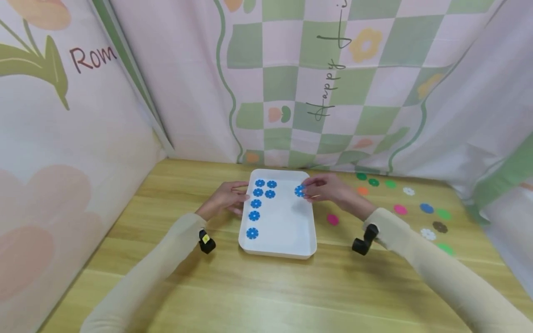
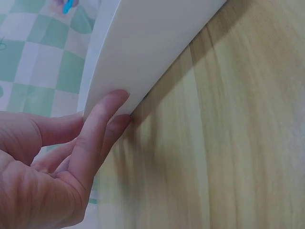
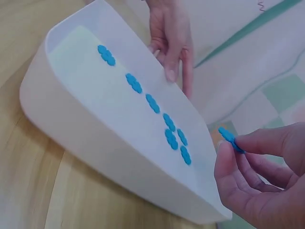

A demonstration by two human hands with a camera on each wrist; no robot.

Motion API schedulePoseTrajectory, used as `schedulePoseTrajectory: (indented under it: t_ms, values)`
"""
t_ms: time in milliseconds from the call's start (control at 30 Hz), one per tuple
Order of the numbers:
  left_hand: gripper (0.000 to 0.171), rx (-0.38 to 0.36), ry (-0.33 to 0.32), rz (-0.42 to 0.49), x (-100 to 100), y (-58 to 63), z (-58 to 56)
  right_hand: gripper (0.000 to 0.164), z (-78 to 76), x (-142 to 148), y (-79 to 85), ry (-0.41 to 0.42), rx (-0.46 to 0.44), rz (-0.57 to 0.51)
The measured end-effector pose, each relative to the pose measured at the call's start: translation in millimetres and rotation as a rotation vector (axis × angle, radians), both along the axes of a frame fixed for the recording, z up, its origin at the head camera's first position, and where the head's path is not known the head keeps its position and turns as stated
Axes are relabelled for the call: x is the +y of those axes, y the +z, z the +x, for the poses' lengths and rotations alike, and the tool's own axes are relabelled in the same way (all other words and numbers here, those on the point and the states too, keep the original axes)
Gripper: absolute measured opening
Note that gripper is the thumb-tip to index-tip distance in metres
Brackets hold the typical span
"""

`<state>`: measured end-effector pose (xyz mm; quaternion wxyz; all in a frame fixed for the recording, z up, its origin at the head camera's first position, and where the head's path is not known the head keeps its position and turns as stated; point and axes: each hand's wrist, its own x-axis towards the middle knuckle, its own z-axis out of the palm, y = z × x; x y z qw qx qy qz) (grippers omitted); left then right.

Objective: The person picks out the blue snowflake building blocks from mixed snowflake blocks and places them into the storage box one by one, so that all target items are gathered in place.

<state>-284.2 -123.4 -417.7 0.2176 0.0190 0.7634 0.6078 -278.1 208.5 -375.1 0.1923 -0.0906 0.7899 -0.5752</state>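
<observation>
A shallow white tray [image 1: 287, 226] lies on the wooden table, its long sides running away from me. Several blue flower-shaped discs [image 1: 256, 203] line its left side, with two more set beside the far ones. My left hand [image 1: 226, 196] holds the tray's left wall, thumb at the rim and fingers [image 2: 97, 121] against the outer face. Over the tray's far right corner, my right hand [image 1: 329, 188] pinches one blue flower-shaped disc [image 3: 228, 137] between thumb and fingers. In the right wrist view this disc is held up above the rim.
Right of the tray, loose discs lie scattered on the table, among them a pink disc [image 1: 332, 219], a brown disc [image 1: 439, 226], a white disc [image 1: 428, 234] and several green ones. My right forearm passes over that side. A checked curtain [image 1: 279, 83] hangs behind the table.
</observation>
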Motion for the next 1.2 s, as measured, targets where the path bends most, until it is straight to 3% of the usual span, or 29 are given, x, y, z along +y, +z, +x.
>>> schedulePoseTrajectory:
  t_ms: [233, 500, 800, 1200]
  values:
    - [0.059, -0.005, 0.016, -0.020, 2, -0.4, -1.3, 0.030, -15.6, -41, -12.1, -0.002, -0.010, 0.091]
    - [0.059, -0.010, 0.035, -0.051, 4, -1.3, -2.3, 0.020, -23.2, -74, -28.7, 0.016, -0.022, 0.181]
    - [0.058, -0.008, 0.018, -0.051, 3, -3.5, -1.4, 0.013, -20.7, -89, -35.1, 0.038, 0.028, 0.300]
    - [0.057, -0.017, 0.014, -0.062, 3, -2.5, -1.0, 0.009, -28.9, -91, -34.2, 0.080, 0.083, 0.441]
